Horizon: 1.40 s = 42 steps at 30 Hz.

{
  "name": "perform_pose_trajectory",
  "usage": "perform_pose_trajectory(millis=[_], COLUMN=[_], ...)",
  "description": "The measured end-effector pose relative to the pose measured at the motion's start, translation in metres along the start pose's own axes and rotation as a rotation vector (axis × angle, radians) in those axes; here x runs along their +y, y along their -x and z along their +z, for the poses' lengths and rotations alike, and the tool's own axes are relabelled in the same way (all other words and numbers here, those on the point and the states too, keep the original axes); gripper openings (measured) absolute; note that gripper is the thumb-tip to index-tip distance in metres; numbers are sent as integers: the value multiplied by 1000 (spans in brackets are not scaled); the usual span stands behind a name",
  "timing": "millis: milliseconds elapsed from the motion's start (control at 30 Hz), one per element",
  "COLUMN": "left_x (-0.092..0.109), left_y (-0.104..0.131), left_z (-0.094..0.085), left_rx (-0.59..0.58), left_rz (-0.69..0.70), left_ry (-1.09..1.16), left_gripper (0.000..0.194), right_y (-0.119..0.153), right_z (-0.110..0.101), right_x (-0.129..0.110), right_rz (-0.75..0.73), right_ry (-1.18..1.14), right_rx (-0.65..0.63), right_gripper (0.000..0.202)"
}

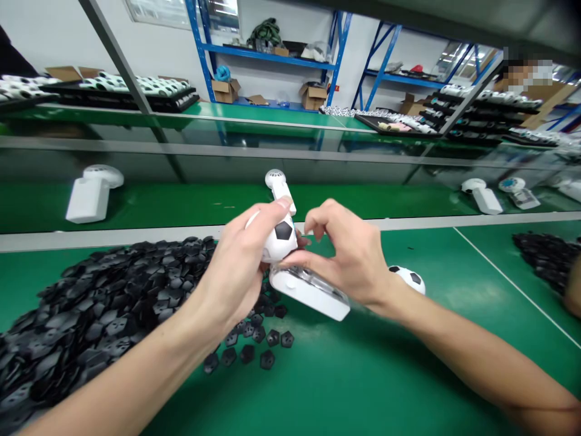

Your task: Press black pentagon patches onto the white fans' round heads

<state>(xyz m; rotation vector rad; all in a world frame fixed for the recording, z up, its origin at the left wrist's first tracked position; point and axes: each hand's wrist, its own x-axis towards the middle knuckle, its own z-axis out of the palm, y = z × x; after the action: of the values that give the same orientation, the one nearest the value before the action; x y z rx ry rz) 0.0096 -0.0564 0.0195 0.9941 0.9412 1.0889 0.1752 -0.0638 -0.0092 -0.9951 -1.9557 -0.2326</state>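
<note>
My left hand [242, 257] wraps round the ball-shaped head of a white handheld fan [311, 292], with a black pentagon patch showing beside the thumb. The fan's handle slants down to the right, and an open, see-through side with parts inside faces up. My right hand [347, 251] is closed on the fan where head and handle meet, its thumb along the neck and its index finger curled above. Some of its fingertips are hidden behind the head. Left of my hands spreads a heap of black pentagon pieces [113, 303]; several lie loose below the fan.
A white ball-shaped part with black patches [411, 278] lies behind my right forearm. More white fans stand along the back ledge, one at left [93, 194], one in the middle [281, 189], others at right. Another black heap [547, 257] lies far right, near another person's arm.
</note>
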Motion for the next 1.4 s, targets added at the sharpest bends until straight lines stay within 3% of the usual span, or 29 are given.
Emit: perform_pose_trajectory(millis=[100, 167, 267, 367, 500, 633, 700, 767, 933, 1000, 1133, 1267, 1400], left_x=[-3, -8, -17, -23, -18, -8, -5, -3, 0, 2, 5, 2, -3], left_y=[-6, -9, -10, -10, -12, -17, -20, -23, -33, -34, -30, -24, -20], left_z=[0, 1, 3, 5, 5, -2, -8, -14, -26, -29, -31, -28, -23], left_rx=[70, 135, 105, 4, -83, -49, -27, -18, -35, -104, -220, -200, -229], left_rz=[227, 368, 405, 375, 368, 513, 505, 404, 236, 122, -158, -115, -90], left_ry=[-101, -210, -328, -373, -495, -743, -820, -852, -731, -671, -558, -407, -134], left_gripper=[30, 29, 27, 28, 29, 35, 41, 52, 57, 58, 60, 54, 62], right_y=[9, 27, 59, 77, 78, 71, 67, 64, 51, 42, 16, -8, -14], right_z=[-13, -18, -19, -13, -7, -5, -3, 0, -1, -12, -42, -58, -48], right_x=[-15, -26, -40, -47, -56, -68, -72, -74, -59, -48, -26, -12, 0], right_rz=[-56, -138, -118, -114, -293, -420, -422, -395, -242, -102, 257, 577, 689], right_ry=[-24, -37, 37, 98, 168, 220, 240, 254, 124, -38, -366, -629, -824], right_rx=[-74, -245, -603, -787, -829, -893, -929, -947, -1025, -985, -503, -157, -59], right_gripper=[31, 29, 26, 16, 10, 17, 19, 19, 16, 17, 15, 17, 29])
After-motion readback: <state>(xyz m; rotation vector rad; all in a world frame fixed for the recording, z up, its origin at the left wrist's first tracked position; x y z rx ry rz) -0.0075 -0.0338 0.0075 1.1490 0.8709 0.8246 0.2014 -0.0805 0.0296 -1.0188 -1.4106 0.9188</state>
